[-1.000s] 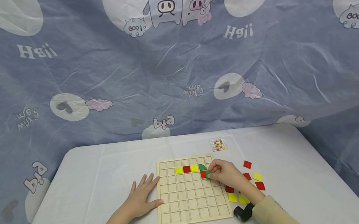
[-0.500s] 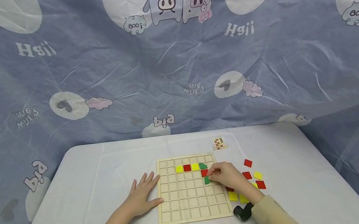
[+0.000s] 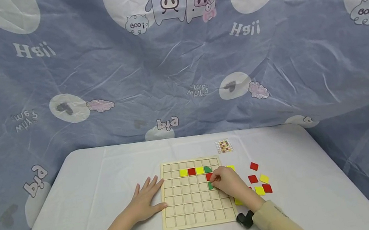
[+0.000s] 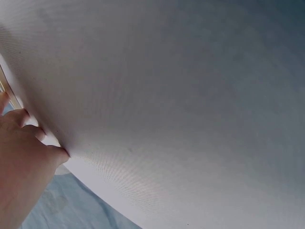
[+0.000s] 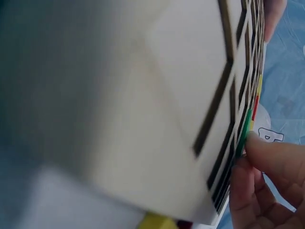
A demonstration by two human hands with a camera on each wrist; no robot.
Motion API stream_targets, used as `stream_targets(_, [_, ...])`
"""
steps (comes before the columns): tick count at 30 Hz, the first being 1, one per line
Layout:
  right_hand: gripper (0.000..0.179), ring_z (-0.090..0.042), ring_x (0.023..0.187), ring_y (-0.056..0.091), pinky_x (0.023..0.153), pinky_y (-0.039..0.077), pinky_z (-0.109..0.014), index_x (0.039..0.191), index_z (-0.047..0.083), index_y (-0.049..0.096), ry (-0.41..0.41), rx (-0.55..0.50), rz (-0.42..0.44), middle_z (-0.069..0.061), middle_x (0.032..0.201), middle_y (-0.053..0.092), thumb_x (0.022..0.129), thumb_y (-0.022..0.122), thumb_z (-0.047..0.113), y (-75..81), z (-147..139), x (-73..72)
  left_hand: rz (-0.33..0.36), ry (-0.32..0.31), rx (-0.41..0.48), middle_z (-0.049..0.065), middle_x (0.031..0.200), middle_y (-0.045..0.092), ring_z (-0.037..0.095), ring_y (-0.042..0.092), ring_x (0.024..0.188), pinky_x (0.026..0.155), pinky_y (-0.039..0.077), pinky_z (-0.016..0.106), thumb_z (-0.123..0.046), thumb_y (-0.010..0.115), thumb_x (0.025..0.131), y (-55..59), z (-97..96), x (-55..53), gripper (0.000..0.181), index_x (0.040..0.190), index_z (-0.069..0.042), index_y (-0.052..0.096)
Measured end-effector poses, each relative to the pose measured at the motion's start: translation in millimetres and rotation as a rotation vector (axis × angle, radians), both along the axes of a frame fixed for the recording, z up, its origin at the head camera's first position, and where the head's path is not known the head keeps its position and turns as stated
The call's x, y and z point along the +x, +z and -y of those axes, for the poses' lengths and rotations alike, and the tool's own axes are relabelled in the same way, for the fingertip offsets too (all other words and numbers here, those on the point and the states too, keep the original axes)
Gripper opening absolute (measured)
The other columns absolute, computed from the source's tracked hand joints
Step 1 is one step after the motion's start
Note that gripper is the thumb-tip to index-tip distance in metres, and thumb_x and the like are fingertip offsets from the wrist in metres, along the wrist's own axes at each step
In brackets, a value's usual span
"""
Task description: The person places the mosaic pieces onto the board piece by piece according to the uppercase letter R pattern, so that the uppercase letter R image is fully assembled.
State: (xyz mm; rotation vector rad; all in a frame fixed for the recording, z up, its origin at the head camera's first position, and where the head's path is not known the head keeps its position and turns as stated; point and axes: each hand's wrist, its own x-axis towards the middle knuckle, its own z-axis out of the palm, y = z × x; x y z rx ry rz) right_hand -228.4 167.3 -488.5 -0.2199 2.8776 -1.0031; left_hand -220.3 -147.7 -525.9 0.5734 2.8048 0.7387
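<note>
A wooden grid board (image 3: 186, 221) lies on the white table. Yellow, red (image 3: 191, 172) and yellow tiles and a green rounded tile (image 3: 207, 169) fill part of its second row, with a red tile (image 3: 209, 177) below the green one. My right hand (image 3: 228, 182) pinches a second green tile (image 3: 210, 186) at the cell below that red one; its fingers hide part of the tile. In the right wrist view, thumb and fingertips meet at the green tile (image 5: 244, 131). My left hand (image 3: 144, 203) lies spread, its fingertips and thumb touching the board's left edge.
Loose red (image 3: 254, 166) and yellow tiles (image 3: 259, 191) lie right of the board, some hidden by my right arm. A small pattern card (image 3: 224, 146) lies behind the board. A black object (image 3: 245, 220) is by my right sleeve. A patterned curtain (image 3: 177, 64) hangs behind the table.
My right hand has brought the green tile from beside the red tile down to the cell below it. The right forearm has shifted slightly left. My left hand stays at the board's edge.
</note>
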Motion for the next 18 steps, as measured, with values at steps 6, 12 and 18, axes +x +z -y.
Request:
stream_targets(6, [0.007,-0.011,0.069,0.054,0.063,0.048,-0.023,0.081,0.014,0.072,-0.047,-0.053,0.037,0.003,0.078,0.061,0.084,0.077,0.011,1.4,-10,-4.7,-0.003,0.002,0.005,0.013,0.163,0.024,0.038,0.012,0.152,0.119,0.002,0.066,-0.055,0.067,0.087,-0.2,0.0,1.1,0.084,0.154,-0.017,0.035])
stream_targets(12, [0.01,-0.014,0.076,0.062,0.066,0.051,-0.026,0.095,0.009,0.073,-0.191,-0.111,0.007,-0.002,0.086,0.07,0.087,0.075,0.013,6.2,-42,-20.6,-0.003,0.004,-0.005,0.013,0.163,0.025,0.038,0.012,0.152,0.119,0.003,0.066,-0.054,0.068,0.087,0.5,0.4,1.3,0.084,0.154,-0.017,0.035])
stream_targets(18, [0.018,-0.02,0.086,0.065,0.072,0.055,-0.031,0.103,0.004,0.07,-0.253,-0.089,0.04,-0.01,0.098,0.071,0.088,0.073,0.013,4.2,-64,-29.1,-0.001,0.003,0.005,0.013,0.163,0.024,0.039,0.012,0.152,0.118,0.002,0.067,-0.053,0.068,0.087,1.7,0.4,1.6,0.084,0.154,-0.016,0.035])
